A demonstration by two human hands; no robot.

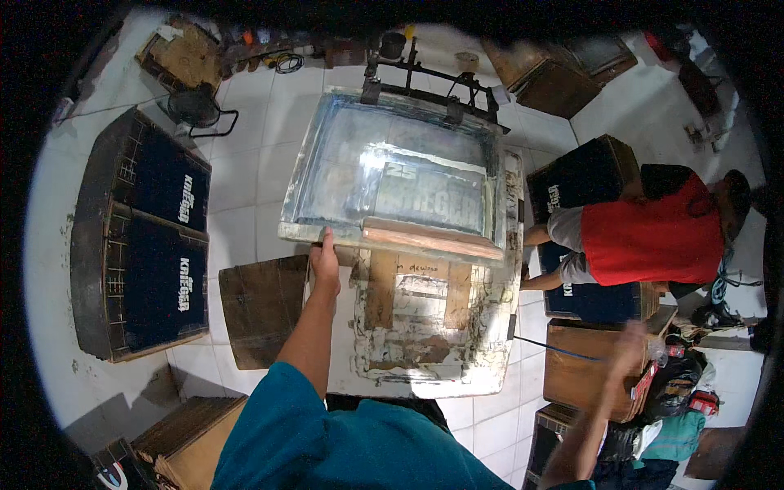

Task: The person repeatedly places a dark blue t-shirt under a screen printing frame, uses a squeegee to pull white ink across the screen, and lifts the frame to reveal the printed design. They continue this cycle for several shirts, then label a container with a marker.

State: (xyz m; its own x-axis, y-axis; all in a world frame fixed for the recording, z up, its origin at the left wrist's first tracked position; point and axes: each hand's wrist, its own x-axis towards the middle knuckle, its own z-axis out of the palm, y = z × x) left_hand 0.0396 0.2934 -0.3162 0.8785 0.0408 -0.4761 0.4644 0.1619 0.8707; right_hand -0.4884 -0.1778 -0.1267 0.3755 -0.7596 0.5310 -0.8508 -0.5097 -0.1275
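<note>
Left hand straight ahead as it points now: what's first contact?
The screen frame: the left hand seems to grip its near edge, thumb on top; depth past that is unclear.

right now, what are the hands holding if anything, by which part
The left hand holds the framed printing screen by its near edge, left of centre. The right hand is blurred; whether it holds anything cannot be told.
</note>
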